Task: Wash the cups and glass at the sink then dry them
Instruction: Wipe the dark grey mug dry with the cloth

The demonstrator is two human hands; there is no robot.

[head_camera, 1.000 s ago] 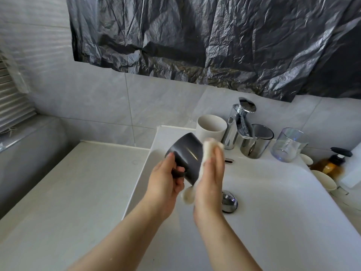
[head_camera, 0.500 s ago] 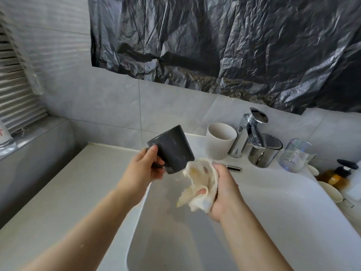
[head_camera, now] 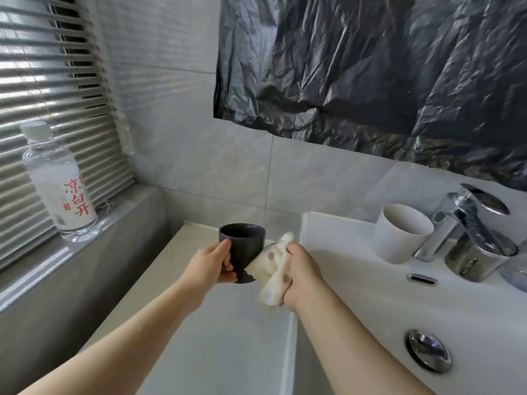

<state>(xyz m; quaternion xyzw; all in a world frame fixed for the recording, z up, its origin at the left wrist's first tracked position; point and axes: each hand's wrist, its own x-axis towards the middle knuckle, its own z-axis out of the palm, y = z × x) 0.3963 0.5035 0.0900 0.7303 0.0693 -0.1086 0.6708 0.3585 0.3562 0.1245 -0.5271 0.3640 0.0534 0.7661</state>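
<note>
My left hand [head_camera: 212, 266] grips a dark grey cup [head_camera: 243, 249], held upright above the white counter left of the sink. My right hand [head_camera: 303, 270] clutches a crumpled cream cloth [head_camera: 272, 267] and holds it against the cup's right side. A white cup [head_camera: 400, 233] stands on the sink ledge beside the chrome tap [head_camera: 462, 220]. A shiny metal cup [head_camera: 479, 259] sits under the tap spout. Only the edge of a clear glass [head_camera: 517, 276] shows at the right border.
The white sink basin [head_camera: 370, 323] has a chrome drain plug [head_camera: 427, 354] and an overflow slot [head_camera: 422, 279]. A plastic water bottle [head_camera: 58, 181] stands on the grey window ledge by the blinds. Black plastic sheeting [head_camera: 370, 67] hangs on the tiled wall above.
The cup went from tilted over the basin to upright, carried left over the counter. My right hand with the cloth followed and now touches the cup's side. The view swung left.
</note>
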